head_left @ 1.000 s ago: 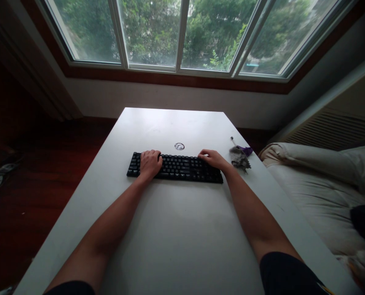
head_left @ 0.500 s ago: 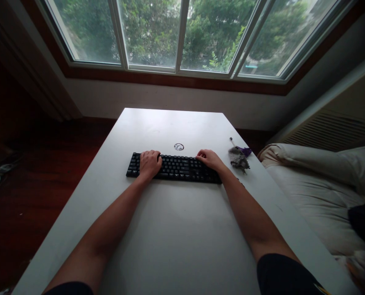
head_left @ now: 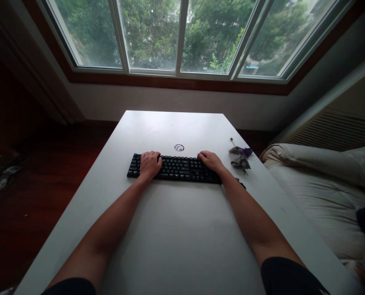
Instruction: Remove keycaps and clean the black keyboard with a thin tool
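Note:
A black keyboard [head_left: 179, 168] lies across the white table in front of me. My left hand [head_left: 150, 164] rests over its left part, palm down, with the fingers bent over the far edge and the thumb on the keys. At the right part of the far edge is my right hand [head_left: 210, 160], its fingers curled over that edge. Both hands cover some keys, and the fingertips are partly hidden. Beside my right forearm a small dark object [head_left: 242, 186] shows in part; its kind is hidden.
The white table [head_left: 179, 229] bears a round black-and-white mark [head_left: 179, 148] beyond the keyboard. A grey fuzzy cloth-like item [head_left: 239, 159] with a purple part [head_left: 246, 151] lies near the right edge. A pale sofa [head_left: 308, 192] stands to the right, a window [head_left: 152, 37] ahead.
My right hand has shifted very slightly right, its fingers now more curled at the keyboard's far edge. My left hand stays in place on the keyboard. The view has tilted a little.

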Demonstrator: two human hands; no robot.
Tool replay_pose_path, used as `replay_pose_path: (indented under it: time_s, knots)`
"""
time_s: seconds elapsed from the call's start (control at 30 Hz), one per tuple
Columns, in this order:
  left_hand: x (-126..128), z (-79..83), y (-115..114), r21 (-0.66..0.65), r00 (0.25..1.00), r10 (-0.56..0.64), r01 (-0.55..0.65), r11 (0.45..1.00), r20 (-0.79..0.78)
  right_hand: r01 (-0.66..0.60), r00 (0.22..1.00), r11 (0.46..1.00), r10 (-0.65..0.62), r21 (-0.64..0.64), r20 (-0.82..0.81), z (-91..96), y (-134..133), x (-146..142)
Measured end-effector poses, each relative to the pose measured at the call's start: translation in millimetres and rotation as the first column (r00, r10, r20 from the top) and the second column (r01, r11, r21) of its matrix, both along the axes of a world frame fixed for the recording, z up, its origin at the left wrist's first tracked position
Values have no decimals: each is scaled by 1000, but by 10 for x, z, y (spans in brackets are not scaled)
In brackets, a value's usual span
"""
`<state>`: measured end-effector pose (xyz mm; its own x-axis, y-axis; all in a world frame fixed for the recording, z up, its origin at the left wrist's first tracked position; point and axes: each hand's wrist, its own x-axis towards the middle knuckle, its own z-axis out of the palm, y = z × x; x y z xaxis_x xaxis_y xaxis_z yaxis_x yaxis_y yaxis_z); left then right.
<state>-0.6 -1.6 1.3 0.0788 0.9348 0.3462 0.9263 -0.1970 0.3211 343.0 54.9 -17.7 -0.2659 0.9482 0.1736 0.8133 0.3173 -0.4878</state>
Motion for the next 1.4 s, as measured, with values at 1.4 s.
replay_pose_path:
  time_s: [1.4]
  knots:
    - [-63, 34, -410, 127, 994, -91, 98, 987, -64, 379, 924, 859, -329, 345, -196, -262, -1167, 15]
